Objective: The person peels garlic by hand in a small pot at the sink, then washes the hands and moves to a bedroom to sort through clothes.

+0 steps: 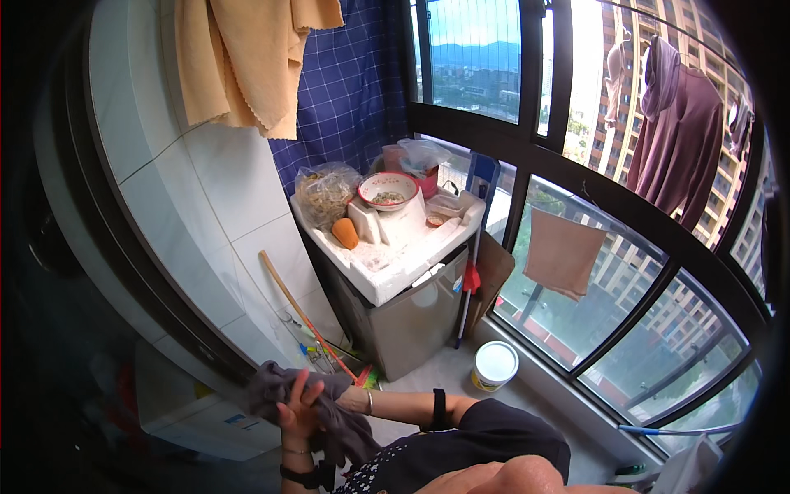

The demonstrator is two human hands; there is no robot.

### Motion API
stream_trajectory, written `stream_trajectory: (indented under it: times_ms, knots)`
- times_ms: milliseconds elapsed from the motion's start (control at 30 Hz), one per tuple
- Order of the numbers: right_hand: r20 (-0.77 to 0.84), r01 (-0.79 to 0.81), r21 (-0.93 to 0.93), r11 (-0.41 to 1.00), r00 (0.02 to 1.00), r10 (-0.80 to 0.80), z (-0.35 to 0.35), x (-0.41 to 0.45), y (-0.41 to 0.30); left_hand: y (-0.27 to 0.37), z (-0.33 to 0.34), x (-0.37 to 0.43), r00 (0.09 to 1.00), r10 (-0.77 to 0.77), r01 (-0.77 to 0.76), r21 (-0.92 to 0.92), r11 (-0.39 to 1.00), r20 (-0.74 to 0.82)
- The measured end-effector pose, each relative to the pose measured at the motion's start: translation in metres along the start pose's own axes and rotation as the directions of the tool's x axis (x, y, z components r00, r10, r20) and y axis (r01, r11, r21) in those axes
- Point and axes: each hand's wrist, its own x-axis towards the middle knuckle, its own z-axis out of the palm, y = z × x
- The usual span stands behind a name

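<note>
A crumpled dark grey-purple cloth (pixel 345 426) hangs between my two hands. My left hand (pixel 301 407) is up against it, with the thumb and some fingers raised and apart; whether it grips the fabric cannot be seen. My right hand (pixel 353 399) reaches in from the right, and its fingers are hidden by the bunched cloth. Part of the cloth bulges out beyond the hands at the left, and another part drapes down toward my patterned clothing.
A grey appliance (pixel 413 327) bears a white foam lid (pixel 395 259) with an enamel bowl (pixel 389 190) and bagged dried goods (pixel 327 191). A lidded bucket (pixel 495 363) stands by the windows. A wooden-handled broom (pixel 302 312) leans left; a purple garment (pixel 679 136) hangs upper right.
</note>
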Motion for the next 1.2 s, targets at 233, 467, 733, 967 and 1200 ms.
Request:
stream_trajectory:
  times_ms: [233,467,733,967,1200]
  knots:
    - [-0.054,0.075,-0.169,0.983,0.995,-0.085,-0.018,0.035,-0.001,0.001,-0.064,-0.04,0.939,0.003,0.079,0.222,0.972,-0.345]
    - [0.198,0.193,-0.451,0.871,0.974,-0.113,0.02,0.068,-0.021,-0.005,-0.018,-0.005,0.818,0.233,-0.051,0.337,0.94,-0.526]
    - [0.408,0.011,-0.398,0.918,0.898,0.166,-0.007,0.054,-0.035,0.011,-0.006,-0.007,0.812,0.449,0.158,0.881,0.446,-0.373]
    - [-0.265,-0.38,-0.32,0.868,0.915,0.303,-0.051,0.042,-0.025,0.021,0.013,0.036,0.808,0.359,0.19,0.784,0.591,-0.467]
    - [-0.503,-0.359,-0.771,0.526,0.85,-0.157,-0.312,0.113,-0.028,-0.001,-0.067,-0.036,0.913,0.059,0.407,0.91,-0.075,-0.403]
